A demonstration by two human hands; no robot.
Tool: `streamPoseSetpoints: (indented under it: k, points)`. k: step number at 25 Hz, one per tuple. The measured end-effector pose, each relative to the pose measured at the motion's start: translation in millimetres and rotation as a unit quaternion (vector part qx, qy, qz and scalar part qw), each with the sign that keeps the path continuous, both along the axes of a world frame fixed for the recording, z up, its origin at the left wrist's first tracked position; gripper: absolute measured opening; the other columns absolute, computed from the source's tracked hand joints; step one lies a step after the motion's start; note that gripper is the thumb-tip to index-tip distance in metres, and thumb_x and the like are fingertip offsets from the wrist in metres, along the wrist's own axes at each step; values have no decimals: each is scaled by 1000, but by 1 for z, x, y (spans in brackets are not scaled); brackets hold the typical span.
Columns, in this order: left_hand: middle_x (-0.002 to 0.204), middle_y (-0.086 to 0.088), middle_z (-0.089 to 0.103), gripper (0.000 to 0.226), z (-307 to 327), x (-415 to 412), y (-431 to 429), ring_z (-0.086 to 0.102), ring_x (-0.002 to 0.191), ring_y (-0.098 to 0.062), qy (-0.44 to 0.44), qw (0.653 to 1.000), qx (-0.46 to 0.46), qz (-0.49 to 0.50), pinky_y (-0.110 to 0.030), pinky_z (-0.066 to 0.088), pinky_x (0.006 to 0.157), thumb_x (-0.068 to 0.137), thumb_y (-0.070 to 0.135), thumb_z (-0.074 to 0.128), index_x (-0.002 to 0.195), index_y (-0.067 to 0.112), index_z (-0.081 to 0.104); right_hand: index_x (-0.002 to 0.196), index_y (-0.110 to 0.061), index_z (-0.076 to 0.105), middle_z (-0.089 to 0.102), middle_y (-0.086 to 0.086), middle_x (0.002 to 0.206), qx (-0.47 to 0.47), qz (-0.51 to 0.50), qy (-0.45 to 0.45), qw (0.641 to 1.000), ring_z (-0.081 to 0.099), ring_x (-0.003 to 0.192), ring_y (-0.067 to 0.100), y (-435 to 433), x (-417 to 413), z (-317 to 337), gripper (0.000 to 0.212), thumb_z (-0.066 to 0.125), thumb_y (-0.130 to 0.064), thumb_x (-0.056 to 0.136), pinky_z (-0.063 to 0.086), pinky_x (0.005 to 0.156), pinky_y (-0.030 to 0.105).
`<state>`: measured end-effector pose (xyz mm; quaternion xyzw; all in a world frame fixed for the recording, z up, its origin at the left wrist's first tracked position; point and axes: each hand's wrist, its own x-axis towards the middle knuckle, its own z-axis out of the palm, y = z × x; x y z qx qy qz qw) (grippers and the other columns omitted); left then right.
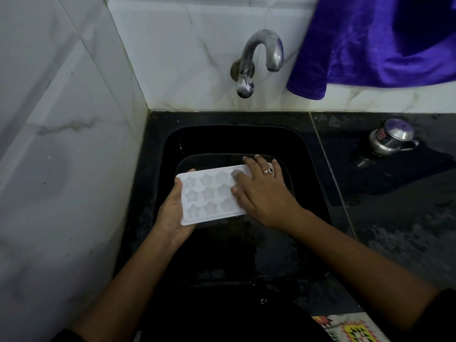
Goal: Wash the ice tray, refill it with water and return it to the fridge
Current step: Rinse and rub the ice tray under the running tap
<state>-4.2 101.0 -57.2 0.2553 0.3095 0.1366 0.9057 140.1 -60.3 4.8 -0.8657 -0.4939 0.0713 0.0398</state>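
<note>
A white ice tray [208,195] with star-shaped cells is held level over the black sink [170,141]. My left hand [172,213] grips the tray's left end from below, thumb on its edge. My right hand [261,191], wearing a ring, lies flat on the tray's right end with straight fingers and covers the cells there. The metal tap [259,60] juts from the marble wall above the sink, and no water is seen running from it.
A blue cloth [375,43] hangs at the upper right beside the tap. A small steel lidded pot [392,138] stands on the dark counter [394,206] right of the sink. Marble wall [61,144] closes the left side. A patterned cloth [345,328] lies at the bottom right.
</note>
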Motion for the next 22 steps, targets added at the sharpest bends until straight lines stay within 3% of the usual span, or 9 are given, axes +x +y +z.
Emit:
streamPoseSetpoints:
  k: [4, 7, 9, 11, 13, 16, 20, 22]
  points:
    - [147, -21, 60, 55, 2, 0, -1, 60, 134, -42, 5, 1000, 8, -7, -59, 52, 105, 107, 53, 45, 151, 21, 54, 137, -28, 55, 25, 14, 168, 12, -21, 8, 1000, 13, 157, 37, 3, 3, 4, 48, 26, -53, 108, 5, 125, 64]
    - [141, -20, 65, 49, 4, -3, 0, 66, 126, -40, -3, 1000, 20, 9, -55, 60, 92, 104, 54, 47, 136, 24, 69, 145, -30, 49, 25, 13, 168, 0, 5, 6, 1000, 13, 157, 37, 0, 2, 0, 52, 23, -54, 107, 5, 125, 65]
    - [141, -21, 65, 48, 6, -2, -2, 64, 128, -40, 3, 1000, 19, 4, -57, 56, 99, 101, 54, 51, 129, 23, 75, 142, -34, 51, 26, 13, 167, 10, -9, 11, 1000, 14, 157, 37, 1, 7, 1, 47, 25, -53, 108, 6, 124, 65]
    - [148, -22, 59, 53, 3, -1, -4, 57, 137, -42, 22, 1000, 0, -1, -62, 43, 114, 105, 53, 47, 145, 21, 62, 135, -27, 55, 28, 14, 167, 9, -22, 9, 1000, 16, 156, 37, 4, 5, 1, 48, 26, -53, 108, 7, 125, 64]
    - [148, -22, 59, 54, 0, -1, -2, 57, 136, -43, 32, 999, 7, 9, -62, 44, 112, 108, 53, 42, 150, 22, 55, 140, -25, 51, 27, 14, 167, -5, -3, 4, 1000, 15, 156, 37, 4, 2, -3, 50, 25, -53, 107, 7, 125, 64]
    - [143, -21, 63, 49, 0, -2, -2, 63, 130, -42, 10, 1000, 7, 10, -58, 56, 99, 107, 53, 43, 142, 24, 63, 140, -32, 52, 27, 14, 166, 2, -9, 9, 1000, 15, 156, 37, 2, 9, -3, 45, 28, -52, 108, 7, 124, 66]
    - [151, -22, 56, 58, -3, 0, 1, 53, 140, -43, 37, 999, -5, -3, -64, 38, 117, 109, 54, 40, 155, 21, 49, 138, -24, 53, 27, 14, 166, 2, -5, 11, 1000, 15, 156, 37, 6, 3, -4, 49, 28, -52, 108, 7, 125, 65]
    - [151, -22, 56, 58, -3, 0, 5, 55, 138, -44, 33, 999, -5, -2, -63, 43, 114, 109, 55, 40, 155, 20, 49, 143, -31, 51, 27, 14, 167, 0, 2, 7, 1000, 15, 156, 38, 3, 7, -3, 47, 27, -52, 108, 7, 124, 65]
